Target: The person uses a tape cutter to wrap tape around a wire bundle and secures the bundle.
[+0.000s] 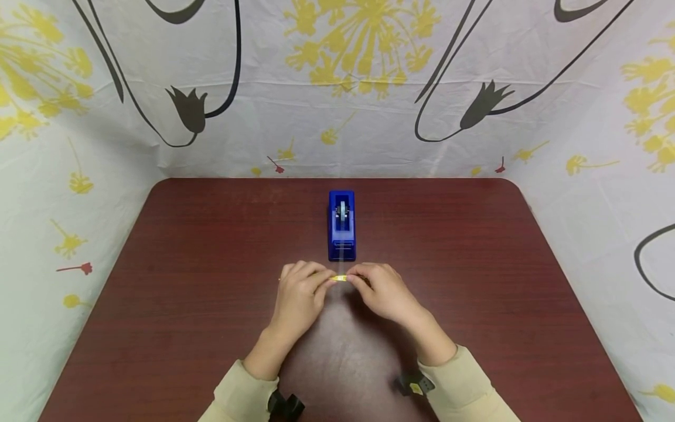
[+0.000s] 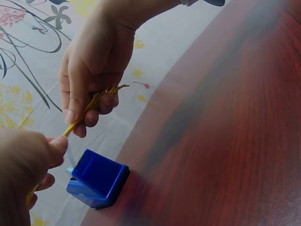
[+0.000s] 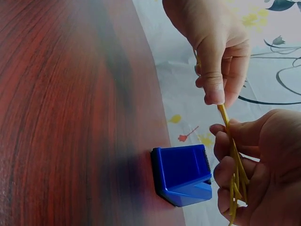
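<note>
A bundle of thin yellow strands (image 1: 339, 278) is stretched between both hands, just in front of the blue tape dispenser (image 1: 341, 249). My left hand (image 1: 299, 293) pinches it between thumb and fingers on one side. On the other side my right hand (image 1: 384, 291) pinches it too, and loose strand ends (image 3: 239, 181) spread along its curled fingers in the right wrist view. A clear strip of tape (image 1: 341, 267) reaches from the dispenser toward the short stretch of bundle between the fingertips. Whether the tape sticks to the strands is hard to tell. The strands' exact kind is unclear.
The dispenser, holding a tape roll (image 1: 343, 211), stands near the far middle of the dark red wooden table (image 1: 211, 234). A white patterned cloth (image 1: 253, 129) hangs behind and at both sides. Black devices sit by both wrists.
</note>
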Action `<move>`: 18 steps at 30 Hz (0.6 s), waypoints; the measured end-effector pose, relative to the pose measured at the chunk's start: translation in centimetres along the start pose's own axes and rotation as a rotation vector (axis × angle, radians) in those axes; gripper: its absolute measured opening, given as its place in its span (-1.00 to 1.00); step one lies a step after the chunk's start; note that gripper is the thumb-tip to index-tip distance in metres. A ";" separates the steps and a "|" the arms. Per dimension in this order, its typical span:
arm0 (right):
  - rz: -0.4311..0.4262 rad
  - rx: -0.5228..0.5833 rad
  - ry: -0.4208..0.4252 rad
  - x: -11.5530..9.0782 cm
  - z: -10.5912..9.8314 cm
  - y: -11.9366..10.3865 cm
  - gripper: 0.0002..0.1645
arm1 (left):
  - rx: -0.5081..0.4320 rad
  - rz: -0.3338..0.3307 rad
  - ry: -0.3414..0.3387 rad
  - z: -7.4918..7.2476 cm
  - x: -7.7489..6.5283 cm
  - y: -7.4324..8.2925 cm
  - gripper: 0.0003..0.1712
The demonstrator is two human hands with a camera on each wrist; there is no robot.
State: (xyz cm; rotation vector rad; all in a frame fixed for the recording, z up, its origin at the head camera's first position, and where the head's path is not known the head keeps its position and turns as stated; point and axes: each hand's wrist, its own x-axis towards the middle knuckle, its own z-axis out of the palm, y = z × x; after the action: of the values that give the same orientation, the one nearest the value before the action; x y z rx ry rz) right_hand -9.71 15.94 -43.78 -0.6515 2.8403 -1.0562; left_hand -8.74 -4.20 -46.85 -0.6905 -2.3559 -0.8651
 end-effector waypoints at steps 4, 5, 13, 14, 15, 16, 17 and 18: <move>-0.005 0.018 0.004 0.1 0.0 0.0 -0.89 | 0.018 -0.022 -0.067 -0.3 0.1 0.0 -0.89; -0.007 0.023 0.005 0.0 0.0 0.0 -0.89 | 0.029 -0.025 -0.083 -0.3 0.1 0.0 -0.89; -0.060 0.020 0.028 -0.1 -0.1 -0.1 -0.89 | 0.123 -0.064 -0.204 -1.0 0.6 -0.1 -0.82; -0.065 0.015 0.029 -0.1 -0.1 -0.1 -0.90 | 0.126 -0.070 -0.218 -1.1 0.7 -0.1 -0.80; -0.069 0.012 0.029 -0.1 -0.2 -0.1 -0.90 | 0.126 -0.076 -0.229 -1.1 0.7 -0.1 -0.80; -0.072 0.009 0.028 -0.1 -0.2 -0.2 -0.90 | 0.125 -0.082 -0.239 -1.2 0.8 0.0 -0.79; -0.074 0.005 0.026 -0.1 -0.2 -0.2 -0.90 | 0.123 -0.086 -0.246 -1.2 0.8 0.0 -0.79; -0.075 0.003 0.023 -0.1 -0.2 -0.2 -0.89 | 0.120 -0.090 -0.250 -1.2 0.9 0.0 -0.78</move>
State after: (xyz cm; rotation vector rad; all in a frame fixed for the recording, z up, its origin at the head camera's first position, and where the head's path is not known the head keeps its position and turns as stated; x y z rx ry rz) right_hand -9.58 15.99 -43.48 -0.7553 2.8545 -1.0852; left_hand -9.02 -4.81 -45.54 -0.6814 -2.6552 -0.7009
